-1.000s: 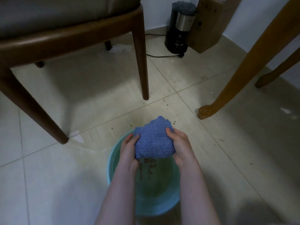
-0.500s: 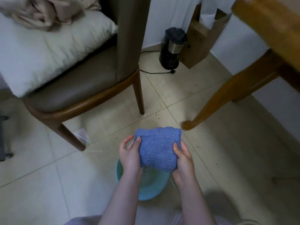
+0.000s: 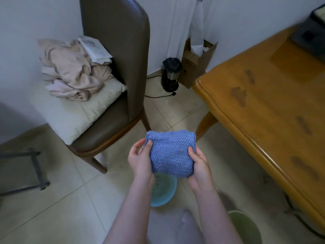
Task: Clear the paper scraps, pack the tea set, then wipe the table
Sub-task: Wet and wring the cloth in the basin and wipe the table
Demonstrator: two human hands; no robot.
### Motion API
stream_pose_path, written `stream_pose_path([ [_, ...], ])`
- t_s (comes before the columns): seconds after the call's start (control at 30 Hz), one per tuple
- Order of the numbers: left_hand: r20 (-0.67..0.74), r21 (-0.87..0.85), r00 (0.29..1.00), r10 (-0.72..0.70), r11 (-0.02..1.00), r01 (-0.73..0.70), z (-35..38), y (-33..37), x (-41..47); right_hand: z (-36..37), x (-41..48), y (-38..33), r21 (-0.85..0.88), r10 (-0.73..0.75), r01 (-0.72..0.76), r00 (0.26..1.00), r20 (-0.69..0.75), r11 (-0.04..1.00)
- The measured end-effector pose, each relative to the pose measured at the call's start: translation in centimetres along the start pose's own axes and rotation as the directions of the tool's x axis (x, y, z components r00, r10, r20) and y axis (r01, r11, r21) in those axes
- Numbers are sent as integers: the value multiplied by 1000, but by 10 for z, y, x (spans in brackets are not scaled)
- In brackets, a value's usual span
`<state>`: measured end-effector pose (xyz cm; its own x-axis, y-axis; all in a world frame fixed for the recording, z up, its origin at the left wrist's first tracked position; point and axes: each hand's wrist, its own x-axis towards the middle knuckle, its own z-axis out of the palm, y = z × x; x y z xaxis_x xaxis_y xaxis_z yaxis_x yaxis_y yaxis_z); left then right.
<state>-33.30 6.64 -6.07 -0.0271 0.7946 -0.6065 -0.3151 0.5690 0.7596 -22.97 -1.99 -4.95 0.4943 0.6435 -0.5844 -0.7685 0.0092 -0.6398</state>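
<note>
Head view: your left hand (image 3: 140, 160) and right hand (image 3: 199, 162) clasp the folded blue cloth (image 3: 172, 154) above the basin (image 3: 164, 192). If underwrung, it may drip on the floor or streak the table (image 3: 263, 106).

The cloth (image 3: 171, 154) sits mid-scene, with the left hand (image 3: 140, 161) gripping its nine o'clock edge and the right hand (image 3: 198, 164) its three o'clock edge. From it, a basin (image 3: 165, 192) stands on the floor at six o'clock and a tub (image 3: 246, 224) at five. The table (image 3: 272, 103) fills two to four o'clock. The chair (image 3: 114, 67) stands at ten o'clock, with a cushion (image 3: 79, 110) on its seat, a clothes pile (image 3: 70, 73) on the cushion and papers (image 3: 95, 48) on top. At twelve o'clock, by the wall, stands an appliance (image 3: 170, 74), with a box (image 3: 195, 67) just right of it.
</note>
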Motion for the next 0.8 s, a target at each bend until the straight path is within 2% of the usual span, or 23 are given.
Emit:
stream_pose_path([
  [0.13,84,32,996,4,999,-7,13,42,-21,28,-27,-32,33,-34,35,999,-15,999],
  [0.33,211,134,976,61,987,-90,34,91,-45,54,-56,-67,54,-116,118,992,-54,991],
  [0.6,481,319,861,166,881,-348,68,109,-67,42,-68,-107,110,-157,168,982,-102,980],
  [0.67,528,335,834,161,863,-379,85,107,-71,36,-67,-119,100,-174,187,976,-128,977],
  [0.8,587,356,800,126,847,-395,133,97,-75,16,-49,-153,-5,-277,286,922,-270,958],
])
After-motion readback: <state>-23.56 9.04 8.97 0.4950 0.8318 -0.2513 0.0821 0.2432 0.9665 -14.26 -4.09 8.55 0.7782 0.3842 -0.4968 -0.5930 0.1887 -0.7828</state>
